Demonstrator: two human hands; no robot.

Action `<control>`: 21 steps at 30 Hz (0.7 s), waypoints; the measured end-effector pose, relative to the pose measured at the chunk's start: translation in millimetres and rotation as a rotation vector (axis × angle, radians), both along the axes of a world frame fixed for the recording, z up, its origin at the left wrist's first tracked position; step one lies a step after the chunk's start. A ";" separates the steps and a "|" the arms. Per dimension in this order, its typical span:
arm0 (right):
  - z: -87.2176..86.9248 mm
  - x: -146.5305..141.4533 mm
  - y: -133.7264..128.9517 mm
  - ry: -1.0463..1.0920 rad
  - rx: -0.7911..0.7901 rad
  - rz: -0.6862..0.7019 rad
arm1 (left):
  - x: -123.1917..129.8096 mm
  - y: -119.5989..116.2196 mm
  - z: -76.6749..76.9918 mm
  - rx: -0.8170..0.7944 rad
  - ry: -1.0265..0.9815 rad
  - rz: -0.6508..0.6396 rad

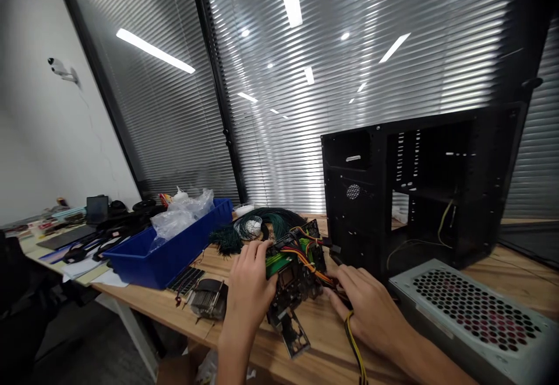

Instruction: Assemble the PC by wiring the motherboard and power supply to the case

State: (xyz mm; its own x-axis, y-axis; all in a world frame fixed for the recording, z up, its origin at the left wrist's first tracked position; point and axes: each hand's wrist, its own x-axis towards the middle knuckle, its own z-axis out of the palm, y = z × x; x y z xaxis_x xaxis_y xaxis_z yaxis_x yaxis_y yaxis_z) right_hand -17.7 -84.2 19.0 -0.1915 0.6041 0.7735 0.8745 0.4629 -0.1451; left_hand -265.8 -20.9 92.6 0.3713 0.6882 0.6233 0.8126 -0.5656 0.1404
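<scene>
A dark motherboard (pixel 301 295) with a green memory stick (pixel 279 261) is held tilted above the wooden table. My left hand (pixel 253 280) has its fingers closed around the board's left edge; the fingertips are partly hidden. Orange, red and yellow power cables (pixel 308 261) run across the board. Their bundle passes into my right hand (pixel 367 303), whose thumb and fingers close on it beside the board's right side. A yellow-and-black cable (pixel 356 344) hangs below that hand. Close by on the right lies a grey power supply (pixel 419 309) with a honeycomb grille.
An open black computer case (pixel 356 216) stands behind my right hand. A fan cooler (pixel 209 299) lies left of my left hand, near the table edge. Behind are a blue bin (pixel 148 262) holding plastic wrap (pixel 181 225) and a dark green wire bundle (pixel 279 222).
</scene>
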 end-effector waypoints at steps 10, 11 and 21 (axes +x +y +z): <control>-3.5 -0.5 -0.2 -0.027 -0.012 -0.028 | 4.1 -5.8 3.7 -0.030 -0.025 -0.003; -3.7 -0.8 -0.2 -0.021 -0.027 -0.029 | 4.3 -5.0 3.3 -0.023 -0.029 -0.011; 0.8 -1.4 -1.0 -0.026 -0.090 -0.062 | 6.3 -1.4 2.6 -0.008 -0.050 0.010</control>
